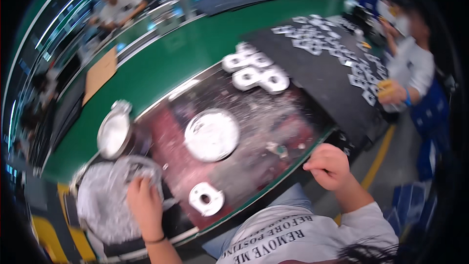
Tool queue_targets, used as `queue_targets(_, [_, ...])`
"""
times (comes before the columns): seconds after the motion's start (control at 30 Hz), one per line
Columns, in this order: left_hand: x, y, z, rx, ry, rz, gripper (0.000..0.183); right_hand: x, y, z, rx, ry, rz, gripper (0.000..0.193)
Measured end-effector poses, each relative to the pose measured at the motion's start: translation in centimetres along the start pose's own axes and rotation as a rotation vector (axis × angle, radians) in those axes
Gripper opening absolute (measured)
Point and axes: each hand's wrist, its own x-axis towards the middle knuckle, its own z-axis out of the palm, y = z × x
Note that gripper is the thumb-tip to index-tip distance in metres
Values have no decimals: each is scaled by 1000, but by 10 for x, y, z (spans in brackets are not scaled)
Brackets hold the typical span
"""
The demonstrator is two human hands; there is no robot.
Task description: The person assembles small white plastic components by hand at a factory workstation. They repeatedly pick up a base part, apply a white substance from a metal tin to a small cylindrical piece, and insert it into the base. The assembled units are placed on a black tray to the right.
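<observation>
My left hand (145,203) reaches over a container lined with a white, crumpled plastic bag (100,210) at the lower left. Its fingers point down into the bag, and their tips are smeared and partly hidden. Out past the table's near edge, my right hand (328,166) is closed with curled fingers; whether anything small is in them cannot be seen. A white metal part with a round hole (198,196) lies on the worktable (254,142) near my left hand. Farther in sits a round, whitish disc-shaped thing (212,135).
A metal pot with white contents (114,134) stands behind the bag. Several white ring-shaped parts (261,79) are grouped at the far edge. On the right, rows of small white pieces (317,39) cover a black mat (317,78); a co-worker with yellow finger coverings (391,92) stands beside it.
</observation>
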Motion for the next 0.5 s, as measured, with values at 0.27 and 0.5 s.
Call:
queue_targets(0.27, [0, 6, 1, -100, 28, -72, 23, -2, 65, -125, -554, 322, 609, 20])
queue_targets(0.5, [-5, -1, -7, -136, 51, -42, 24, -5, 135, -185, -1006, 150, 1044, 28])
